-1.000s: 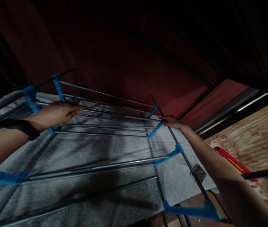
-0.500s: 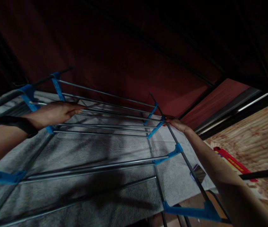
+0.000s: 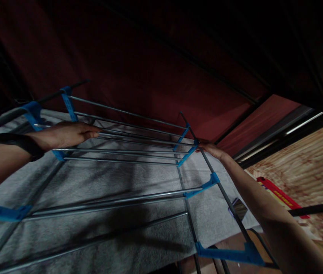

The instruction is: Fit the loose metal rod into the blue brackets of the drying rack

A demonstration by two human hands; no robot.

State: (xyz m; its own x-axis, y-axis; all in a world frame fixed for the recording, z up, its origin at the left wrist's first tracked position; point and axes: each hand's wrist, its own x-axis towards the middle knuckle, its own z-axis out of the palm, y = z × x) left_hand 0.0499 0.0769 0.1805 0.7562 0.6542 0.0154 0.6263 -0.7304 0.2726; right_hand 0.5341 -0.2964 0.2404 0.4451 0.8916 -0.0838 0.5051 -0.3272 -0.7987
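A metal rack (image 3: 138, 196) of silver rods and blue plastic joints lies tilted over a grey carpet. My left hand (image 3: 64, 134), with a dark band on the wrist, rests on the rods of the far shelf near a blue bracket (image 3: 34, 114), fingers stretched out and close together. My right hand (image 3: 214, 150) reaches to the far right post, its fingers touching the rod beside a blue joint (image 3: 188, 152). Whether those fingers wrap the post is unclear in the dim light.
Grey carpet (image 3: 93, 236) lies under the rack. A dark red wall or panel (image 3: 138, 76) stands behind. A red flat object (image 3: 281, 196) lies on the patterned floor (image 3: 306, 160) at right. A small shiny item (image 3: 239, 208) sits at the carpet's edge.
The rack's left side and my left hand have shifted slightly to the left and up. My right hand has slid a little down along the right post.
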